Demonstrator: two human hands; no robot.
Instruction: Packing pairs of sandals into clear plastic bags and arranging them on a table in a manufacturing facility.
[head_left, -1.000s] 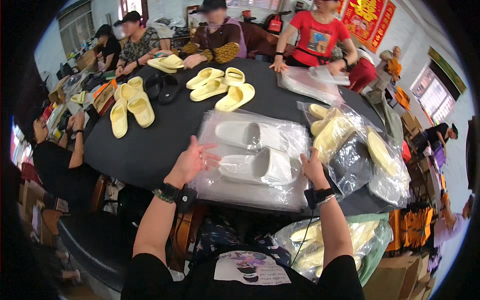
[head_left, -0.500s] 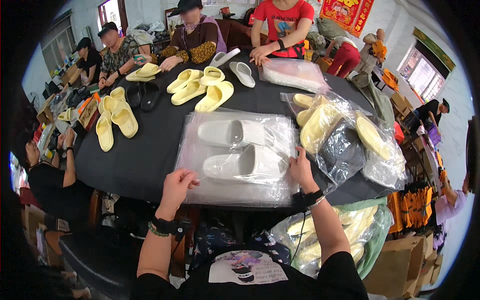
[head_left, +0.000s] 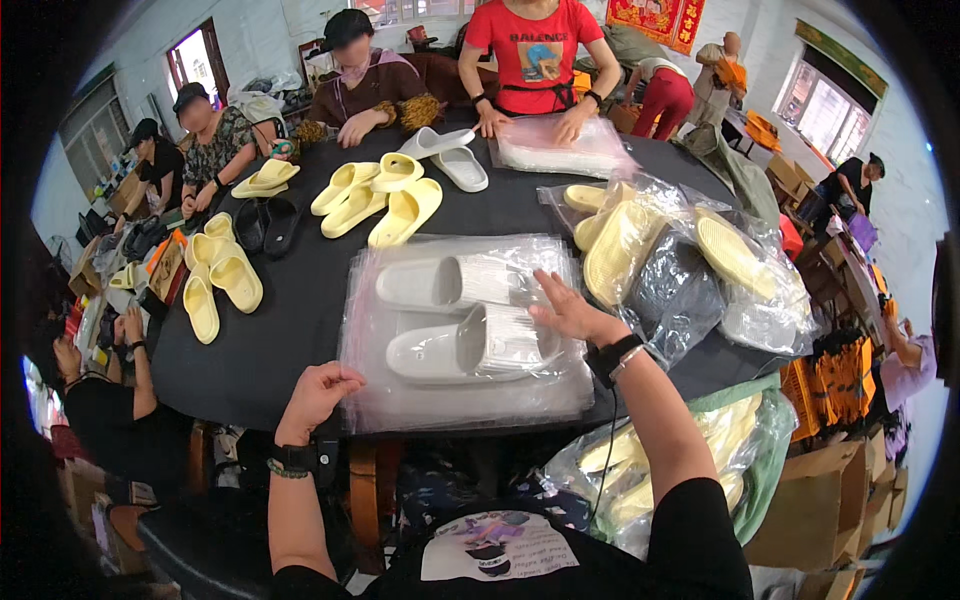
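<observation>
A pair of light grey slide slippers [head_left: 432, 357] lies side by side in a clear plastic bag [head_left: 470, 398], on top of a stack of similar bags. My left hand [head_left: 316, 398] is at the bag's left edge, thumb and fingers pressed together on the plastic. My right hand [head_left: 575, 312] is open and flat, its fingers spread over the right side of the bag beside the slipper straps. Whether that palm presses on the plastic or hovers just above it, I cannot tell.
Bagged yellow and dark slippers [head_left: 680, 265] are heaped on the right of the black-covered table [head_left: 290, 320]. Loose yellow slippers [head_left: 235, 275] and black ones [head_left: 267, 228] stand left and beyond. A co-worker in red [head_left: 540, 70] touches another bag stack [head_left: 560, 150]. A sack of slippers [head_left: 690, 450] sits below.
My right hand has moved from the bag's right edge inward over it, fingers spreading. My left hand has shifted to the left edge. Across the table, a co-worker's second hand now rests on the bag stack.
</observation>
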